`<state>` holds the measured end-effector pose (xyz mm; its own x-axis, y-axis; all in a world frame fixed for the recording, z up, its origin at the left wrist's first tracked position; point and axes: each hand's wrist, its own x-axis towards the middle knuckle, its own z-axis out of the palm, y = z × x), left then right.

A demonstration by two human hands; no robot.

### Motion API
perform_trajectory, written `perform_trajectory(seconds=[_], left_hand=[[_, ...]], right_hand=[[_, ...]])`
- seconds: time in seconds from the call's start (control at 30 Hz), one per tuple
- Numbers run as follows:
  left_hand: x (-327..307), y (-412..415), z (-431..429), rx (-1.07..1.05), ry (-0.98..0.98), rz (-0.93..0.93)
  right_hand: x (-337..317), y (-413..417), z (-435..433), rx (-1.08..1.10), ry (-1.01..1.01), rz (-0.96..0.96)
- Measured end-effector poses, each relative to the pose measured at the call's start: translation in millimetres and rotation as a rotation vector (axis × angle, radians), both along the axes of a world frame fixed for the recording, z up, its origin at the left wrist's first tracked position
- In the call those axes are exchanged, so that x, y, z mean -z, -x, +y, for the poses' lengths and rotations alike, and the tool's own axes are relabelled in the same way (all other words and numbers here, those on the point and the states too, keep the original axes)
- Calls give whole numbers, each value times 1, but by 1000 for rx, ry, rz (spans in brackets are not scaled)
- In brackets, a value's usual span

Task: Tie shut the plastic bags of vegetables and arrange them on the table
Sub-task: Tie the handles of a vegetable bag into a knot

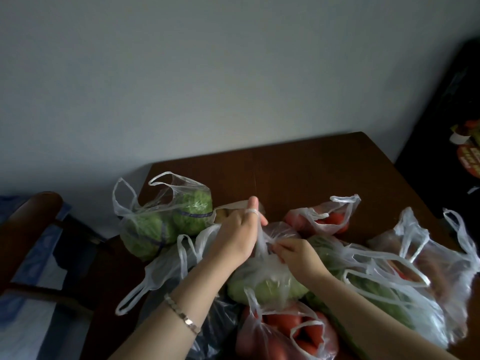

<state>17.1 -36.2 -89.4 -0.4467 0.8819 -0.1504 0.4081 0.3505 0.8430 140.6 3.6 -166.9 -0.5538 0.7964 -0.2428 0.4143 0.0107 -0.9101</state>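
**Where its handles meet, the cabbage bag (270, 279) wants a knot**

Because the film is thin, soft and slippery while the pale cabbage inside looks heavy, the handles are the place to hold, close above the load. The bag sits near the front edge of the surface (298, 172), among other bags. The left hand (236, 229) grips one handle, looped over a finger; the right hand (296, 253), just beside it, pinches the other. A tomato bag (280, 331) lies nearer, a bag of green heads (166, 222) at the left edge, both untied.
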Motion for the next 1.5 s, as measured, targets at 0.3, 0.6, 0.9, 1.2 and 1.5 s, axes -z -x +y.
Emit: perform_trajectory(seconds=[0.3,0.6,0.9,1.2,1.5], left_hand=[[11,-10,14,-90,54,-737],[62,-19,-20,263,185,62],[76,-19,-25,102,155,-136],[79,-20,-23,21,289,-274],[84,-24,-28,80,305,-288]], right_hand=[[-3,-11,-6,-204,-28,-28],[0,-11,-4,166,223,193],[14,-5,-1,315,221,83],[-1,-22,-4,161,129,-41],[-8,-32,-7,-95,-61,-144]])
